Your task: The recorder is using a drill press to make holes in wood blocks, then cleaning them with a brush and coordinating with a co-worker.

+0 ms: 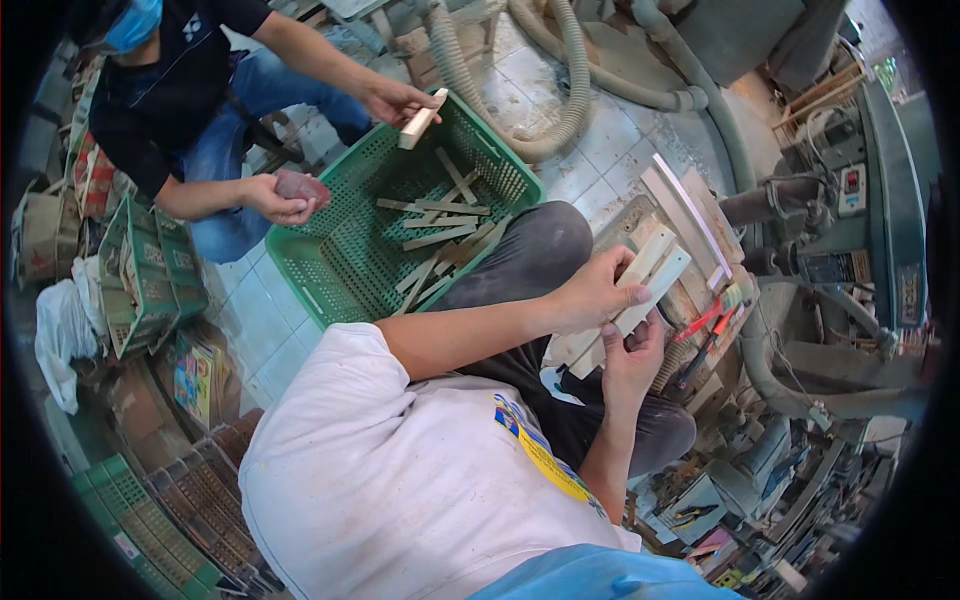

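Note:
Two pale wooden strips, the outer strip [666, 278] with a small hole near its end and the inner strip [652, 248], lie side by side between my hands. My left hand [592, 292] grips them from the far side, its thumb resting on top. From the near side my right hand [635, 368] pinches the outer strip with fingers and thumb. The strips' lower ends are partly hidden behind my hands. Just beyond them stands a wooden work surface [722, 232] with a long light strip [690, 215] on it.
A green plastic basket [335, 205] with several wood strips [445, 220] stands at my left. Across it a masked person holds a wood piece [420, 120] and a reddish block [302, 188]. A machine [890, 200], ribbed hoses [575, 80] and red-handled tools [712, 325] are on the right.

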A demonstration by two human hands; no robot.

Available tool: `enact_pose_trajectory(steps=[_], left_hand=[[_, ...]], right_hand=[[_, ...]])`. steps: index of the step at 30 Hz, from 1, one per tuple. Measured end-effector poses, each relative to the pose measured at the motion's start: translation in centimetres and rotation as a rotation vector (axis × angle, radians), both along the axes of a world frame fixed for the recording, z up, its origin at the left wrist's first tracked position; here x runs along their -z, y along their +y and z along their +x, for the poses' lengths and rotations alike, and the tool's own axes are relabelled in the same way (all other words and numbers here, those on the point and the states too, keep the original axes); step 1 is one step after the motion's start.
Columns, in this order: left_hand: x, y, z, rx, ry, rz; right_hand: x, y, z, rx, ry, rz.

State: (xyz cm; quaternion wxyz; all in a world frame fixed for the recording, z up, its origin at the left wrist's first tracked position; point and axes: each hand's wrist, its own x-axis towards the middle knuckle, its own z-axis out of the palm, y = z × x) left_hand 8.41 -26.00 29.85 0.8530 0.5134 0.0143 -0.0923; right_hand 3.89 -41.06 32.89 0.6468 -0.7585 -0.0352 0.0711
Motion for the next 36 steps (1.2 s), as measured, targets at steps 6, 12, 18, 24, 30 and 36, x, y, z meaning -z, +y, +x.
enact_pose_trajectory(steps=[6,12,18,24,30,36], left_hand=[[0.2,0.1,-0.7,-0.042,0.000,-0.044],[-1.4,0.2,-2.3,-0.236,-0.086,0.259],[-3.7,6.2,-2.1,-0.279,-0.234,0.524],[-2.0,16.2,-2.6,-0.247,-0.209,0.738],[12.3,24.4,-7.1,0.056,0.325,1.044],[28.9,23.7,-13.6,0.069,0.715,1.226]], right_hand=[[-0.7,0.2,-0.1,-0.048,-0.031,-0.083],[-2.6,2.3,0.5,0.049,-0.113,-0.408],[-3.1,5.8,0.8,-0.096,-0.171,-0.480],[-3.1,6.6,1.8,-0.383,-0.229,-0.388],[-0.8,5.3,1.4,-0.403,-0.054,-0.392],[0.6,6.0,-0.3,-0.467,0.064,-0.483]])
